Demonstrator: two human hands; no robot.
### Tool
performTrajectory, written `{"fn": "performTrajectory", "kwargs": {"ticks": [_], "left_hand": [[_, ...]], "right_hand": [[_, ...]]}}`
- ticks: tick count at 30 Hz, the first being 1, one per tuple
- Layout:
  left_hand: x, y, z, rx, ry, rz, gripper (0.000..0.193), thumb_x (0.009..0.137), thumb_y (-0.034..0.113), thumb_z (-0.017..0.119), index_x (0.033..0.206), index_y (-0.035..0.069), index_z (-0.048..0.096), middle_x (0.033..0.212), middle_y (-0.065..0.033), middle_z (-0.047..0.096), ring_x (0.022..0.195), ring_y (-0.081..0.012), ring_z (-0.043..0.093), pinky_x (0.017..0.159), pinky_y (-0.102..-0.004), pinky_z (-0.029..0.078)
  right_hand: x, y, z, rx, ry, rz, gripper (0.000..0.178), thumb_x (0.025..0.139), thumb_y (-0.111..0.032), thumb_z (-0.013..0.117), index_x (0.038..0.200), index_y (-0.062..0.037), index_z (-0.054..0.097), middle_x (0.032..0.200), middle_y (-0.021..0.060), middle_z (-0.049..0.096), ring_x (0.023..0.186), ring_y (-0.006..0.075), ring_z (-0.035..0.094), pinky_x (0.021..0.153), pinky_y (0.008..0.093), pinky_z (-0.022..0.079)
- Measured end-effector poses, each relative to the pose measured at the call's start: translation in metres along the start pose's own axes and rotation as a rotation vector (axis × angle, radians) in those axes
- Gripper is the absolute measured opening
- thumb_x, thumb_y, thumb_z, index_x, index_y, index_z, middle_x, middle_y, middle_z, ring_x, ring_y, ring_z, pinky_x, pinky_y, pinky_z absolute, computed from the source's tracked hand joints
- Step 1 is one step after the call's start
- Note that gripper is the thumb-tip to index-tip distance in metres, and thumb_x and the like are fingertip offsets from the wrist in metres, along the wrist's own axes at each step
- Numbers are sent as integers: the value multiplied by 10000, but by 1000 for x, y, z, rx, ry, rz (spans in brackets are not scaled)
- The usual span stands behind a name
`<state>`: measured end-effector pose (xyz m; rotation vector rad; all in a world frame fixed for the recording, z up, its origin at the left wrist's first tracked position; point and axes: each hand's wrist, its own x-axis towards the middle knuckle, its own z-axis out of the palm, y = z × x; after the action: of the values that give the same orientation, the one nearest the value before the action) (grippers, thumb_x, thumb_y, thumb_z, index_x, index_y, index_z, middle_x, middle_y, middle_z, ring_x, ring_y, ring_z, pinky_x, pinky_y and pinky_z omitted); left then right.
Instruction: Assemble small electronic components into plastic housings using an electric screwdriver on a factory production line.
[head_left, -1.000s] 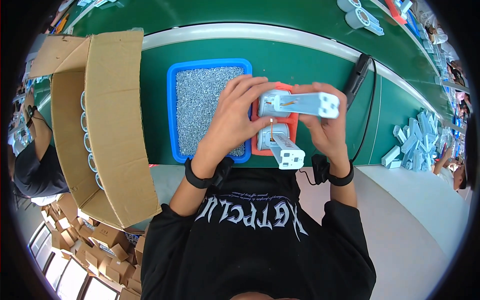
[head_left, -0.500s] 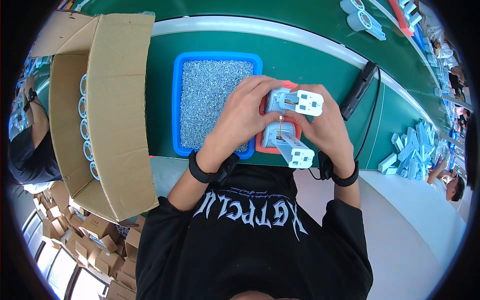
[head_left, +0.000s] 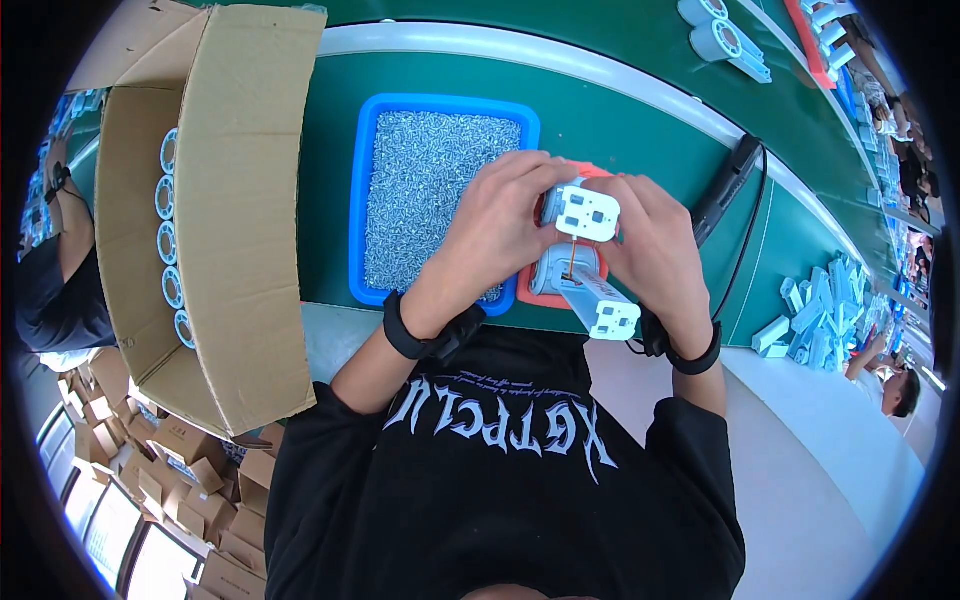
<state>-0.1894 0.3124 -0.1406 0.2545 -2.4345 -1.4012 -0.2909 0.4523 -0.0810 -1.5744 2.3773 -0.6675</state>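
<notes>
Pale-blue housing [head_left: 588, 214], upper frame just right of ctr, pinched btwn L hand [head_left: 500, 215] & R hand [head_left: 655, 240]; 2nd housing [head_left: 598, 304] just below, in red holder [head_left: 525, 288]; blue tray [head_left: 362, 200] w/ metal bits to left.

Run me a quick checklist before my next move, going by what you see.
1. Upper pale part steadied: ok, left hand and right hand hold it from both sides.
2. Upper part fully seated: cannot tell, your hands cover its base.
3. Lower pale part in the red holder: ok.
4. Orange wire tucked in: not ok, it sticks up.
5. Black corded tool picked up: not ok, lying on the green table.
</notes>
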Motion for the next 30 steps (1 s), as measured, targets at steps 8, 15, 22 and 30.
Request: {"fn": "performTrajectory", "kwargs": {"ticks": [8, 15, 22, 30], "left_hand": [[-1, 4, 0, 120, 17, 90, 496, 615, 99, 768, 1076, 29, 600, 994, -145, 608, 980, -334, 569, 843, -397, 461], [-25, 7, -38, 187, -102, -128, 373, 684, 129, 739, 1025, 61, 602, 940, -125, 610, 917, -306, 596, 768, -409, 474], [-51, 9, -42, 348, -434, -312, 268, 715, 131, 723, 961, 109, 619, 842, -98, 603, 757, -272, 608, 634, -394, 450], [-58, 1, -45, 323, -286, -149, 48, 745, 91, 657, 763, 58, 629, 801, -107, 615, 731, -311, 614, 627, -410, 476]], "right_hand": [[-10, 23, 8, 189, 106, 32, 347, 682, -114, 762, 985, -43, 608, 929, 93, 632, 784, 248, 606, 678, 323, 488], [-49, 96, -32, -111, 372, 713, 476, 819, -317, 668, 1150, -16, 506, 945, 137, 627, 817, 187, 618, 697, 280, 494], [-61, 159, -16, 177, 75, 1108, 603, 807, -426, 633, 1185, 2, 441, 919, 141, 597, 775, 199, 620, 624, 310, 520], [-73, 62, -70, 1435, 926, 183, 517, 746, -116, 604, 1200, 43, 414, 864, 78, 518, 757, 167, 573, 686, 282, 493]]}}
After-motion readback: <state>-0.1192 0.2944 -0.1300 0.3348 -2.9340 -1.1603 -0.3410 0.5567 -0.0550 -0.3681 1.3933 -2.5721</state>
